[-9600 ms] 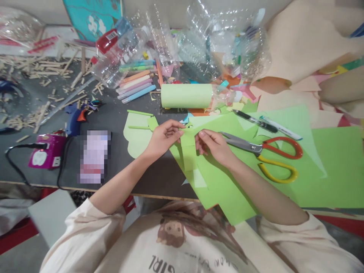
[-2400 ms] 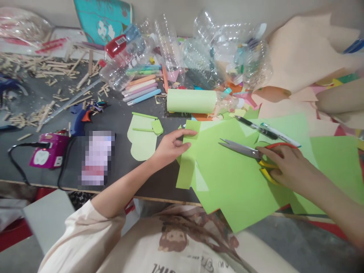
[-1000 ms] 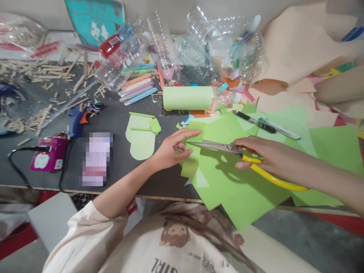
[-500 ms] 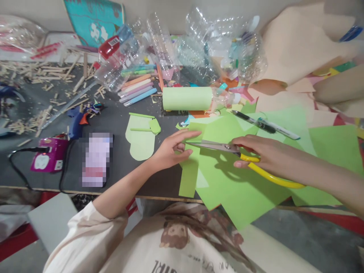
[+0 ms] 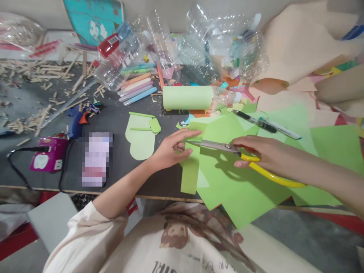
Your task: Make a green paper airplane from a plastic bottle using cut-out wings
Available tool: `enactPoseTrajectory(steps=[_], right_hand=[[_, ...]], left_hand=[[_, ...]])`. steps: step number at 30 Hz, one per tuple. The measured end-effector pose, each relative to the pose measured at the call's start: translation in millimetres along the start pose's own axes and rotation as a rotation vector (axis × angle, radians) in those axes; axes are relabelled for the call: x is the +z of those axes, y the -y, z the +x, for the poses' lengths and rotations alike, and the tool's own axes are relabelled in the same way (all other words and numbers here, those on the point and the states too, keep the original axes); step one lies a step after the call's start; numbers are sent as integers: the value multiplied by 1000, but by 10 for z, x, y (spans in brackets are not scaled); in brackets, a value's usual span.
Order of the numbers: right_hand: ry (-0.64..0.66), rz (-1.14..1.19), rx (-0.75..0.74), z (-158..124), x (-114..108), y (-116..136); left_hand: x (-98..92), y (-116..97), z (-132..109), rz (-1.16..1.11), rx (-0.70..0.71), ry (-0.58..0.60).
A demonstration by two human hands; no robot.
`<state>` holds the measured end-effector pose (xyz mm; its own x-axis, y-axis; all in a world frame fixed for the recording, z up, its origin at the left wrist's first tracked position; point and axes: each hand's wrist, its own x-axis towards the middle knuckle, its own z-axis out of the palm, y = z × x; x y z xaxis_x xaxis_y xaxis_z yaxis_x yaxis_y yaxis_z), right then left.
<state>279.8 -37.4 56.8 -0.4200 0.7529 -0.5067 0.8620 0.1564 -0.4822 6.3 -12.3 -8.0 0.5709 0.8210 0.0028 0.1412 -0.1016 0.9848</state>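
My right hand [image 5: 251, 149] grips yellow-handled scissors [image 5: 220, 146], whose blades look nearly closed and point left across a narrow green paper strip [image 5: 190, 176]. At the blade tips is my left hand [image 5: 173, 148], index finger and thumb reaching over the strip and the other fingers curled at its edge; it seems to hold the strip, though the contact is partly hidden. Larger green paper sheets [image 5: 236, 201] lie under the scissors. Left of my left hand rests a pale green paper cutout [image 5: 142, 146] with thin green strips and a small rounded piece on it.
A bottle wrapped in pale green paper [image 5: 187, 98] lies beyond my hands. Pens [image 5: 265, 124] rest on the sheets at right. Markers [image 5: 139, 89], clear plastic bottles [image 5: 193, 53] and wooden sticks [image 5: 51, 72] crowd the back. Leftward are a phone [image 5: 96, 159], a purple box [image 5: 48, 153] and a blue glue gun [image 5: 75, 121].
The lower end of the green strip has shifted slightly right and up. Both hands and the scissors stay almost in the same place.
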Motion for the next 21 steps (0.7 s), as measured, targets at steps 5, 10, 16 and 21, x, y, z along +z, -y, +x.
enactPoseTrajectory(steps=[5,10,16,21], right_hand=[[4,-34,-32,-7,-23,22],[-7,-67,-70,19,-30,-56],[-17,-68,20,14,-81,-122],[-136,-191,98,-102,41,-384]], left_hand=[[4,6,-5,-11,-24,-1],[12,8,1,14,-31,-10],[-7,37,28,61,-17,-36],[-56,90,59,219,-39,-110]])
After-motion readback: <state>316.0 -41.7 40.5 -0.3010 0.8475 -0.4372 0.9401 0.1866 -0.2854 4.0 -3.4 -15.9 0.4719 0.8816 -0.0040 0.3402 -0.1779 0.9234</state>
